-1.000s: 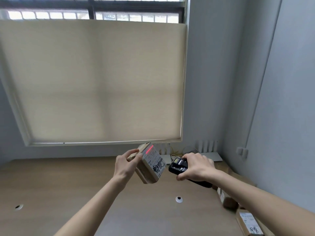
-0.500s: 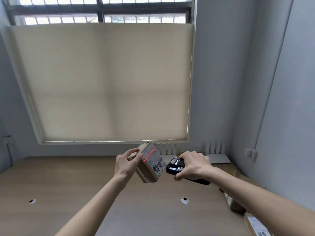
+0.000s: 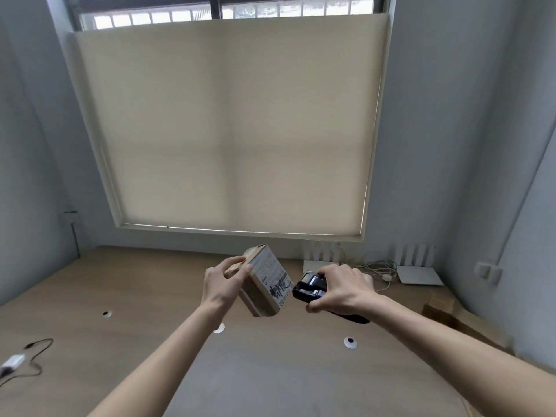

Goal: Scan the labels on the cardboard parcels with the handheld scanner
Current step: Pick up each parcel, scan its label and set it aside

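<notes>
In your left hand [image 3: 224,285] you hold a parcel [image 3: 261,285] of matt brown cardboard; its white paper label [image 3: 272,273] looks smooth. Your right hand [image 3: 341,288] grips a scanner [image 3: 310,288] of glossy black plastic. Beneath both hands, the table [image 3: 126,284] shows a matt wood-grain surface.

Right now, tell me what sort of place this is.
Probably a small office or parcel room: a wooden desk with cable grommets, white routers under a window with a roller blind, and cardboard boxes piled on the right.
</notes>
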Action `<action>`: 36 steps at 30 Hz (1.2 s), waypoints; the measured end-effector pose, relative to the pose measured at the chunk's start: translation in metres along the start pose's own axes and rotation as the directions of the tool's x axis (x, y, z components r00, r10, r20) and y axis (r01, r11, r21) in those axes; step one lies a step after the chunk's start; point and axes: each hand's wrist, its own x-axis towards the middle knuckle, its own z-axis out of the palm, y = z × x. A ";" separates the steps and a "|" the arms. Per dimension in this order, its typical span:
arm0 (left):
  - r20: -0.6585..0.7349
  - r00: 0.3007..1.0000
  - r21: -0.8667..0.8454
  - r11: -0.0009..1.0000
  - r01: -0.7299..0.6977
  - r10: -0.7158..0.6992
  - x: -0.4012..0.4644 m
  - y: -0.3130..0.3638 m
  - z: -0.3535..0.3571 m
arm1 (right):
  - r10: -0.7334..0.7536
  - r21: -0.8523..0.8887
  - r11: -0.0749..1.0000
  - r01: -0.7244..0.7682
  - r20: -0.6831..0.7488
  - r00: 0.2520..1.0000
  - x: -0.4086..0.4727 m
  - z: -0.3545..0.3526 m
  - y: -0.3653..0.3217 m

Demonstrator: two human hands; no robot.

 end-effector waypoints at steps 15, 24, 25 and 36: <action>-0.253 0.898 -0.393 0.887 0.244 -0.359 -0.070 -0.097 -0.253 | -0.339 0.620 0.766 0.170 0.165 0.926 -0.016 0.100 -0.249; -0.351 0.831 -0.405 0.870 0.281 -0.432 -0.173 -0.156 -0.505 | -0.616 0.812 0.541 0.220 0.204 0.761 -0.103 0.158 -0.513; -0.384 0.812 -0.403 0.871 0.281 -0.439 -0.188 -0.165 -0.529 | -0.644 0.811 0.534 0.239 0.207 0.736 -0.115 0.166 -0.539; -0.621 0.584 -0.381 0.853 0.357 -0.522 -0.316 -0.253 -0.714 | -0.831 0.741 0.520 0.425 0.322 0.454 -0.208 0.260 -0.751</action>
